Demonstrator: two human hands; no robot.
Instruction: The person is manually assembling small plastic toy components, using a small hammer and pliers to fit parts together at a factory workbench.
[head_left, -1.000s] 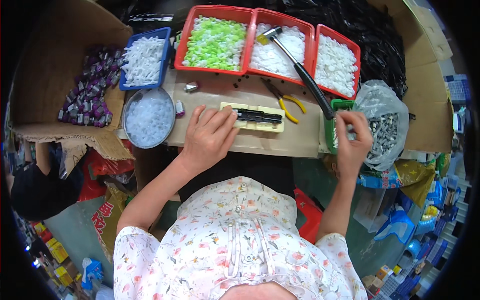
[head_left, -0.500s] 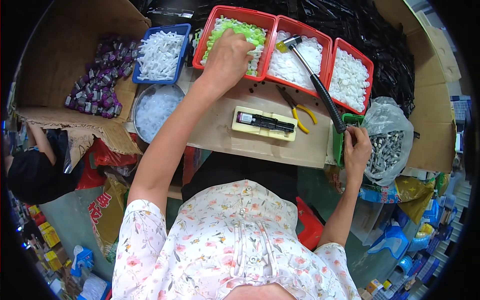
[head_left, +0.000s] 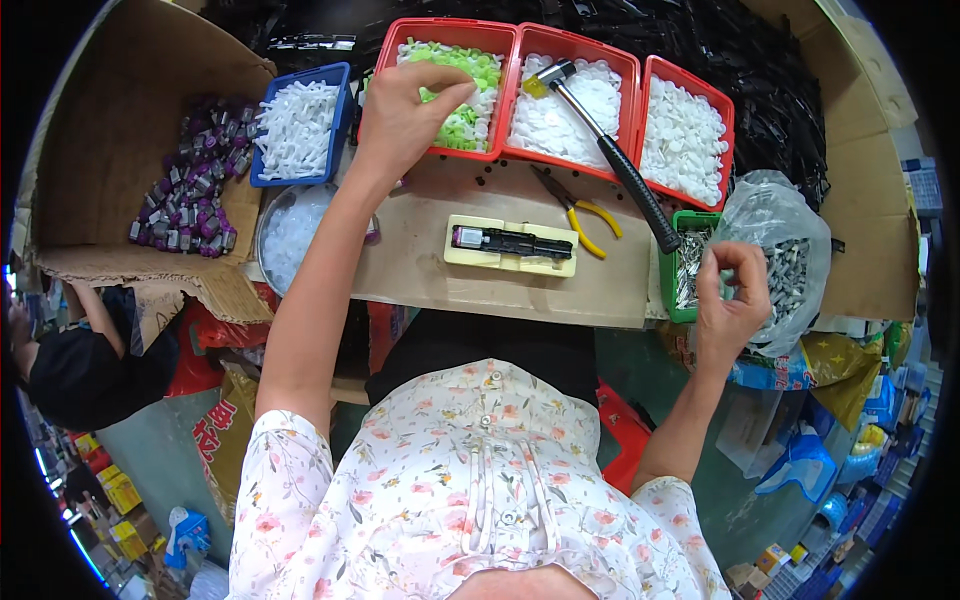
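Note:
My left hand (head_left: 405, 118) hovers over the left red bin (head_left: 508, 143), which holds small green and white plastic pieces. Its thumb and forefinger are pinched; whatever sits between them is too small to make out. Beside the green tray of thin metal pins (head_left: 690, 262), my right hand (head_left: 735, 298) is raised with thumb and forefinger together. What it pinches, if anything, cannot be seen. On the board between my hands lies a cream holder (head_left: 558, 266), cradling a long black part (head_left: 520, 244) with a small silver-and-purple motor (head_left: 467, 237) at its left end.
Yellow-handled pliers (head_left: 590, 228) lie behind the holder. A hammer (head_left: 640, 190) rests across the red bins of white pieces. Around stand a blue bin (head_left: 297, 130), a round bowl (head_left: 290, 235), a clear bag of grey parts (head_left: 790, 275) and a carton with purple motors (head_left: 200, 190).
My left hand has drawn back out of the green and white pieces, up toward the left. My right hand has moved right, off the green tray's front area, uncovering the pins. The view has shifted slightly.

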